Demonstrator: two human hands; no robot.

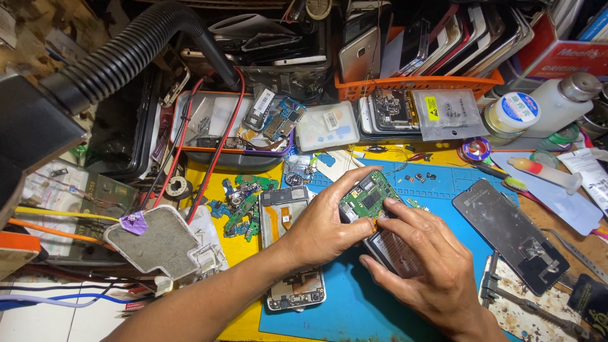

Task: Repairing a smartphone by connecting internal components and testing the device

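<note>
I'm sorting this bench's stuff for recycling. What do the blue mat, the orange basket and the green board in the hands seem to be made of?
Blue mat: probably silicone or rubber, matte, with moulded compartments near its top edge. Orange basket: looks like moulded plastic, slightly glossy, with a slotted lattice wall. Green board, held by the left hand and right hand: seemingly a fibreglass circuit board with green coating and metal-capped chips.

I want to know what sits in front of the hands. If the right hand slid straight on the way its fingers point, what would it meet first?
The right hand points up-left, fingertips already on the green circuit board. Beyond that, probably the left hand's fingers; depth is unclear.
</note>
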